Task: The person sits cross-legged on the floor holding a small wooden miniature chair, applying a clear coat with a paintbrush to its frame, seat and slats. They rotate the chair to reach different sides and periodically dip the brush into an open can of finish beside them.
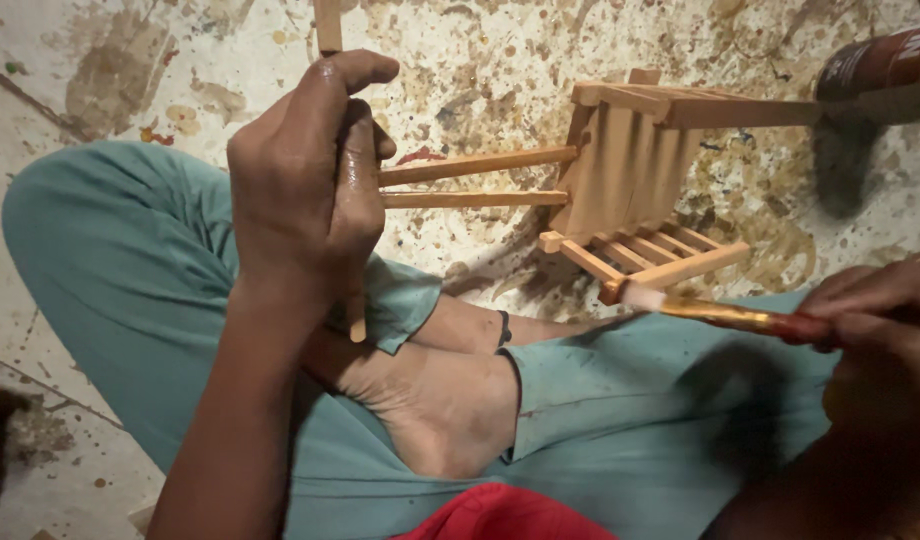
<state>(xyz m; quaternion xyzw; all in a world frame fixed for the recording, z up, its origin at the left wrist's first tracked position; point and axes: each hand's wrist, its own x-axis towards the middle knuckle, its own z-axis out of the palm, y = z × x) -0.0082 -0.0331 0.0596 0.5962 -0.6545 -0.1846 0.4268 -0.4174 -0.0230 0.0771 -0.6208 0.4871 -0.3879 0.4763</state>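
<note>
A stained, paint-spattered floor fills the background, and the person sits on it cross-legged in teal trousers. The small wooden chair frame hangs in the air between the hands, to the right of the left hand and up and left of the right hand. The left hand is closed tight around an upright wooden strip at the frame's near end. From there two thin rails run rightward to the slatted part, so the long axis lies left to right. The right hand is closed on a paintbrush, whose pale tip touches or nearly touches the lowest slat's end. The right hand is nearer the slats. A dark bottle lies beyond it, top right.
</note>
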